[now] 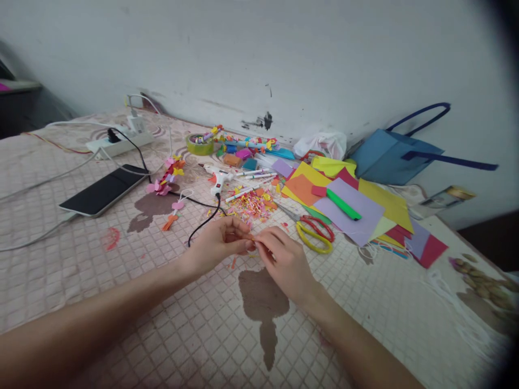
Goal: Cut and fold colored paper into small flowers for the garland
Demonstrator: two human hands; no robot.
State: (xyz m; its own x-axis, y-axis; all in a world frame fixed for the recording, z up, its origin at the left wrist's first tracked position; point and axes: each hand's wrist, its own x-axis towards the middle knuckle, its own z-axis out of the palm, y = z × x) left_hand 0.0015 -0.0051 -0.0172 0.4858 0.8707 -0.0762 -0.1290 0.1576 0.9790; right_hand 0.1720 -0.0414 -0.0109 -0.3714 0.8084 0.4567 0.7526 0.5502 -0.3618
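Note:
My left hand (227, 240) and my right hand (286, 259) meet fingertip to fingertip above the table's near middle. Both are closed in a pinch on a small orange piece (253, 238), mostly covered by the fingers; it looks like paper. Just beyond lies a heap of colourful paper scraps (251, 205). A white glue gun (219, 177) rests behind the left hand, its black cord curling toward the wrist. To the right of the right hand are scissors (316, 232) with red and yellow handles. An orange fringed paper piece (170, 221) is left of the hands.
Coloured paper sheets (348, 216) spread at the right, with a green cutter (343, 204) on top. A blue bag (393, 154) stands behind them. At the left are a phone (103, 189), a power strip (119, 145) and trailing cables. Tape (199, 145) sits near the wall.

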